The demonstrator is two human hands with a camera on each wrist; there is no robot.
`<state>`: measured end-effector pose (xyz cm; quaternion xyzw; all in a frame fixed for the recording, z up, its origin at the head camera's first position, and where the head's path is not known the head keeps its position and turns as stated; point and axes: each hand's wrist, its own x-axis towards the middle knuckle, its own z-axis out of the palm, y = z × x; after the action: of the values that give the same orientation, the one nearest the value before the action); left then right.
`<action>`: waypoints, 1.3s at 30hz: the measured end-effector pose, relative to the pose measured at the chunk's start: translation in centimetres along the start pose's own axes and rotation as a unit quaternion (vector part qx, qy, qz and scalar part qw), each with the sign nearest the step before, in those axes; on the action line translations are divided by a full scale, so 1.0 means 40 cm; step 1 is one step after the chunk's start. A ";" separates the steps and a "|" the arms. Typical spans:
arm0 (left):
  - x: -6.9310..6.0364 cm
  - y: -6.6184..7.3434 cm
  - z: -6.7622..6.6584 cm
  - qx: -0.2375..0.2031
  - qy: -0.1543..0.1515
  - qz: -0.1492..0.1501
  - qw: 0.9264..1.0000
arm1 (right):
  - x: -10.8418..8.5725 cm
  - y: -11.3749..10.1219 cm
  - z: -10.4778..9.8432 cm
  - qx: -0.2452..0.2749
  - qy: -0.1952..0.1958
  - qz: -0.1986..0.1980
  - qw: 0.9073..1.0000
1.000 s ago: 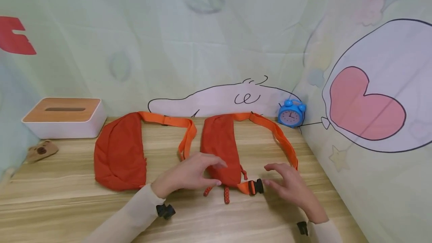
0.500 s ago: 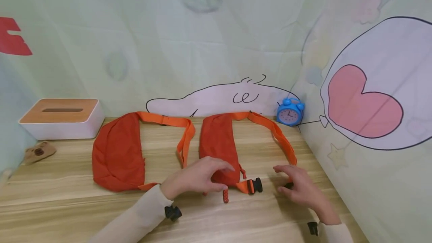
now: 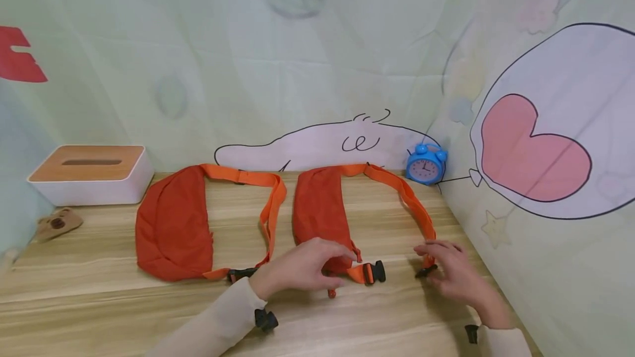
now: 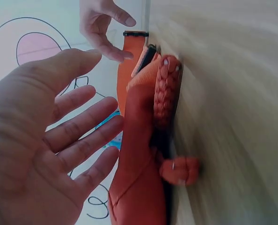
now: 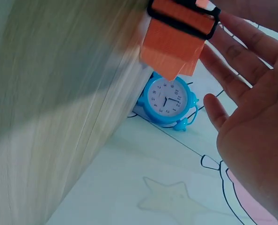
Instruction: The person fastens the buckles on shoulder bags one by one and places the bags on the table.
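Observation:
Two red bags with orange straps lie on the table. Over the lower end of the right bag (image 3: 321, 208) hovers the left hand (image 3: 310, 270), fingers spread, holding nothing; the left wrist view shows its open palm beside the red bag (image 4: 141, 154). A black buckle (image 3: 379, 271) lies just right of that hand. The right hand (image 3: 458, 277) is at the strap's far end, by another dark buckle piece (image 3: 425, 271). In the right wrist view its fingers are extended near the orange strap (image 5: 174, 47); whether they touch the buckle is unclear.
The left bag (image 3: 173, 225) lies left of the left forearm. A white tissue box with a wooden lid (image 3: 91, 172) and a brown bear-faced item (image 3: 59, 223) are at the far left. A blue alarm clock (image 3: 425, 165) stands in the back right corner by the wall.
Both hands have moved right: the left hand across the right bag's lower end, the right hand from beside the near buckle to the strap's far end. The bags have stayed in place.

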<state>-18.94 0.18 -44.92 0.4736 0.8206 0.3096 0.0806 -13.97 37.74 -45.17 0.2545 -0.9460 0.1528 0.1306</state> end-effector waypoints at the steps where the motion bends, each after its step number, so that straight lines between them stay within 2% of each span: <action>1: 0.002 0.003 0.002 -0.005 -0.001 0.000 1.000 | 0.000 0.004 -0.001 -0.003 -0.002 0.000 1.000; 11: 0.027 0.014 0.023 -0.007 -0.011 0.000 1.000 | 0.006 0.023 -0.007 -0.016 -0.031 0.012 0.999; 20: 0.040 0.012 0.039 0.002 0.000 0.012 1.000 | 0.009 0.041 0.005 -0.041 -0.023 -0.017 0.999; 26: 0.050 0.013 0.050 0.008 0.006 0.008 1.000 | 0.011 0.042 0.015 -0.050 -0.014 -0.034 0.998; 39: 0.088 0.013 0.087 -0.001 0.026 -0.036 0.999 | 0.015 0.029 0.009 -0.009 -0.046 -0.001 0.999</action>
<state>-18.95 4.78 -46.83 0.4354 0.8388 0.3191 0.0708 -15.13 38.31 -45.58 0.2612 -0.9520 0.1321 0.0898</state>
